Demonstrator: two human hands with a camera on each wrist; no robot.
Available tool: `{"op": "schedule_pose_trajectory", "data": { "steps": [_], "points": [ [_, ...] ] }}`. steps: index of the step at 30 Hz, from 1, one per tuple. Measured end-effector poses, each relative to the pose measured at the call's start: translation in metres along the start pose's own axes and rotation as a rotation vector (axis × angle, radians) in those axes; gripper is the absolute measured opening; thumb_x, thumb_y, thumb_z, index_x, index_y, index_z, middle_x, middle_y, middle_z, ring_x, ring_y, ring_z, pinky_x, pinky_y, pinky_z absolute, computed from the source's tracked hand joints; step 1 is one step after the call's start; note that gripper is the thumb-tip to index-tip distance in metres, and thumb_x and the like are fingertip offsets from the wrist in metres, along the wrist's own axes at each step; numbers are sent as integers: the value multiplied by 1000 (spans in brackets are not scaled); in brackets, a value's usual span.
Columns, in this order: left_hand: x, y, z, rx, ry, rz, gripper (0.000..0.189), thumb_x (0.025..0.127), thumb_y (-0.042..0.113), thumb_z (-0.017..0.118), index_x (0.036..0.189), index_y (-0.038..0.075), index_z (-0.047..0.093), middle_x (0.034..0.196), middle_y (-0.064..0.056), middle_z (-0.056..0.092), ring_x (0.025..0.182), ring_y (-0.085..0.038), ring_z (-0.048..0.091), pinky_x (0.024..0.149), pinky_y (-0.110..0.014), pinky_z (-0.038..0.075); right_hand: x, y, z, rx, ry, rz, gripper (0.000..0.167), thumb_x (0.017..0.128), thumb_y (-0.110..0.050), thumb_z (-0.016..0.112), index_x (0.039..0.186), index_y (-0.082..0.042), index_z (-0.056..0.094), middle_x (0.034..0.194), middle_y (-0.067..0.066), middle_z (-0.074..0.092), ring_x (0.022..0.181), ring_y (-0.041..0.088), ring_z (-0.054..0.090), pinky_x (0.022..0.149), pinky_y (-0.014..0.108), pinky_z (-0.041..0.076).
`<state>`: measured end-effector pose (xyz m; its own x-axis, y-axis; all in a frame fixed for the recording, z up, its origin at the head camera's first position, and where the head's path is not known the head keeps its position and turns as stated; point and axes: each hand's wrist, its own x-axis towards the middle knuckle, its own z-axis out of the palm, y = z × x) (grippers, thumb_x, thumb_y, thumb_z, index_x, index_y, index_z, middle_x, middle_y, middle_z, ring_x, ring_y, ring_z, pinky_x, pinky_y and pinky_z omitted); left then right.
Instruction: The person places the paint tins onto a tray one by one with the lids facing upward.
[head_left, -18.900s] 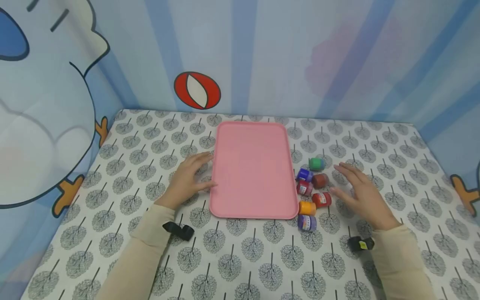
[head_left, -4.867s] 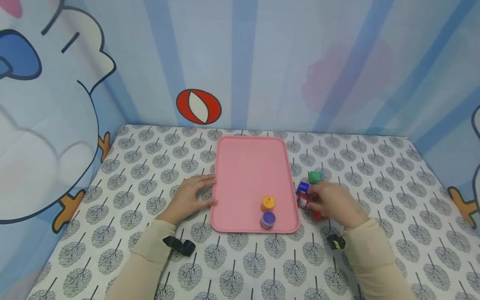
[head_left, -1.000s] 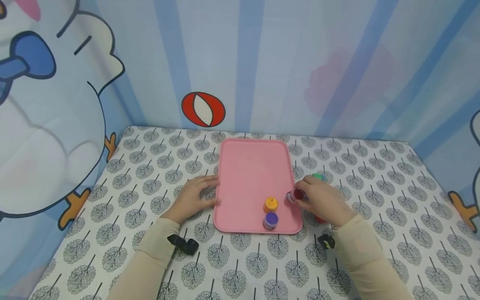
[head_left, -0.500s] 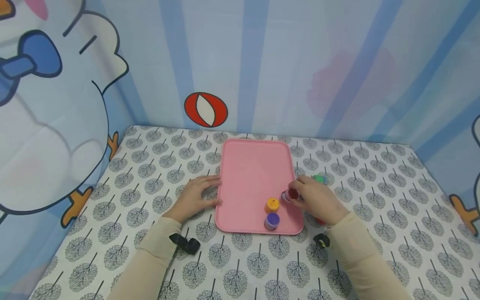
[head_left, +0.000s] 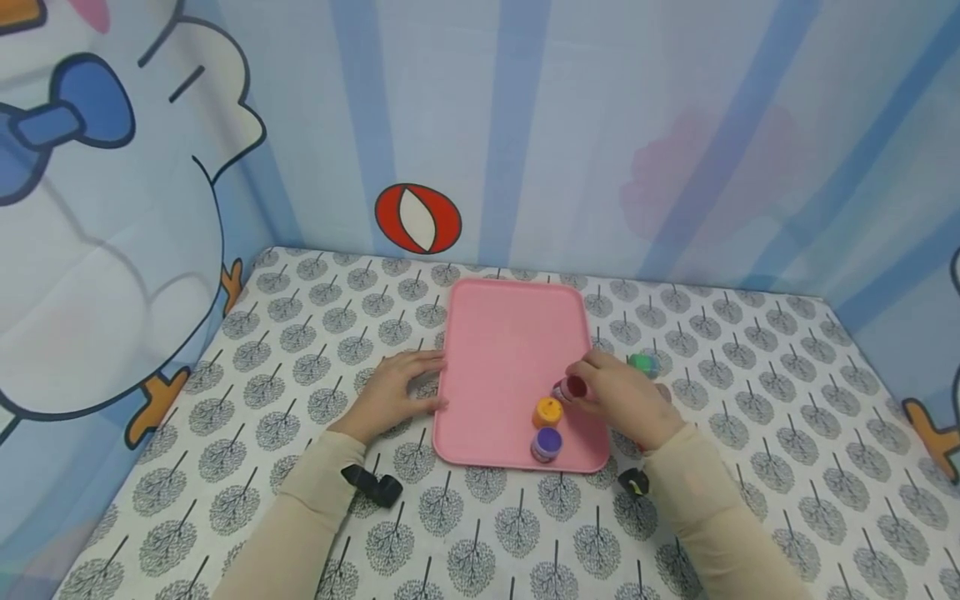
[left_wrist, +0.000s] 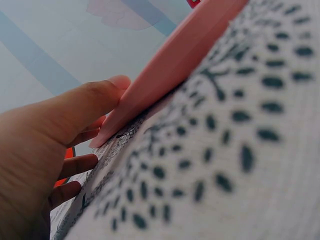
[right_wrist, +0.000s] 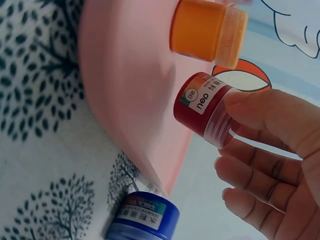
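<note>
My right hand (head_left: pixel 626 398) pinches a dark red paint jar (head_left: pixel 571 388) by its clear lid end, over the right side of the pink tray (head_left: pixel 502 350). In the right wrist view the red jar (right_wrist: pixel 200 105) is tilted, its label facing the camera. Close by, an orange paint jar (head_left: pixel 547 412) and a purple paint jar (head_left: pixel 547 445) stand in the tray's lower right part. My left hand (head_left: pixel 392 393) rests at the tray's left edge; in the left wrist view its thumb (left_wrist: pixel 117 85) touches the tray's outer wall.
Right of the tray lie a green paint jar (head_left: pixel 642 364) and a blue paint jar (right_wrist: pixel 147 217). A brownish jar (head_left: pixel 663 392) is mostly hidden behind my right hand. Patterned cloth (head_left: pixel 465 533) covers the table; a printed curtain (head_left: pixel 570 125) hangs behind it.
The orange and purple jars, first on the cloth, came to stand in the tray. The dark red jar was picked up and moved left over it. My left hand stayed at the tray's edge.
</note>
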<state>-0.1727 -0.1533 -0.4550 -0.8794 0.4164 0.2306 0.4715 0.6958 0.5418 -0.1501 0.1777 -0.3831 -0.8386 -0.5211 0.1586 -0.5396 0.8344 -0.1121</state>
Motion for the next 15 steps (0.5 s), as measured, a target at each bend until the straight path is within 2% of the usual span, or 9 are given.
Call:
{"op": "schedule_pose_trajectory", "data": {
  "steps": [8,15],
  "points": [
    [-2,2,0,-6,-6,-2,63,78,40,76,133,14,58,144,-3,52,135,-29,45,114,-54,31,4,0,8,1,-6,-36,35,77,-15,78,109,-5,68,101,7,64,90,18,62,80,30,58],
    [-2,2,0,2,-1,3,62,78,39,76,132,13,58,144,-4,52,134,-29,46,114,-54,32,10,-3,9,13,-18,-58,33,80,-16,76,110,-6,68,100,6,64,89,18,63,80,31,57]
  ]
}}
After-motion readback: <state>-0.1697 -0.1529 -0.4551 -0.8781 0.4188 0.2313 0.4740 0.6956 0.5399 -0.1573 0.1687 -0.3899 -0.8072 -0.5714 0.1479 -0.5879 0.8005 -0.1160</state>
